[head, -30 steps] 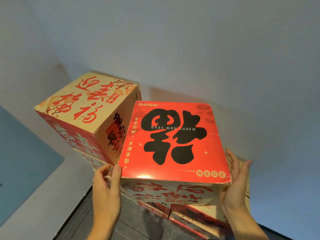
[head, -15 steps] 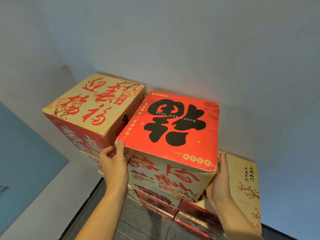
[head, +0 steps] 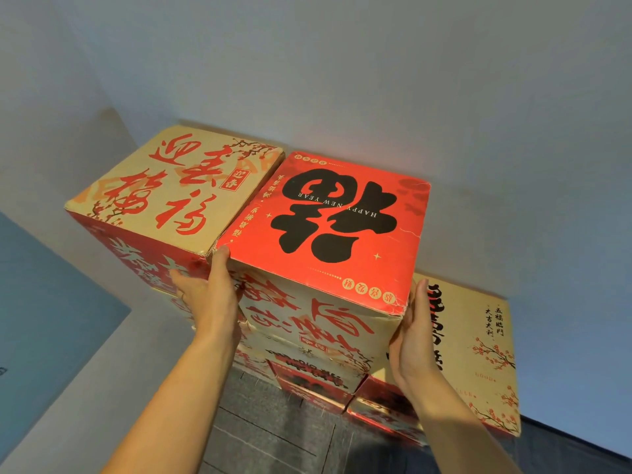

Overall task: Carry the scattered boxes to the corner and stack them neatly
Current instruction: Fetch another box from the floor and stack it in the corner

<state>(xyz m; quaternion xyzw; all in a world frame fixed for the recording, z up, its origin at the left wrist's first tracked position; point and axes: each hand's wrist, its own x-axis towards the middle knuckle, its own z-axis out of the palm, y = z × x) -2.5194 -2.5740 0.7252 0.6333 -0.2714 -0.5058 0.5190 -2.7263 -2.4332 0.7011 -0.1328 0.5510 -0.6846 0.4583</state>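
Your grip is flat-palmed, fingers straight: left hand and right hand press the sides of the red-topped box, atop the corner stack. Nudge it flush against the beige-topped box before releasing.

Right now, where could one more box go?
On the lower plum-blossom box, right of the red-top box. The dark floor in front is bare too. Up top is crowded: the red-top box touches the beige-top box.
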